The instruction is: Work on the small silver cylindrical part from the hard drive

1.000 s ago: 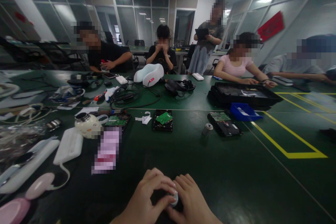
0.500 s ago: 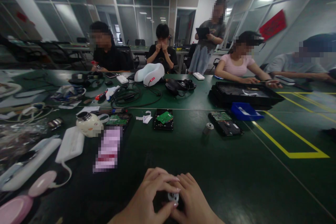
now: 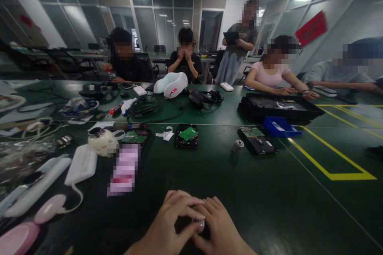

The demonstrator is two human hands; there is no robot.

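Head view: your left hand is pinching a small silvery part between thumb and fingertip; your right hand is cupping its right side, its grip and the part's long axis unclear.

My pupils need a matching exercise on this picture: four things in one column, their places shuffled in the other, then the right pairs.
Things
1. Small, silvery, rounded piece
2. Blue plastic tray
3. Upright silvery metal cylinder
4. Pale curved cushion with a red label

Places
A. Just left of the rightmost black rectangular device with a green circuit board
B. Beyond the coiled black cable
C. At the left hand's fingertips, next to the right hand
D. Close by the near side of the wide black tray

Right pairs: 1-C, 2-D, 3-A, 4-B
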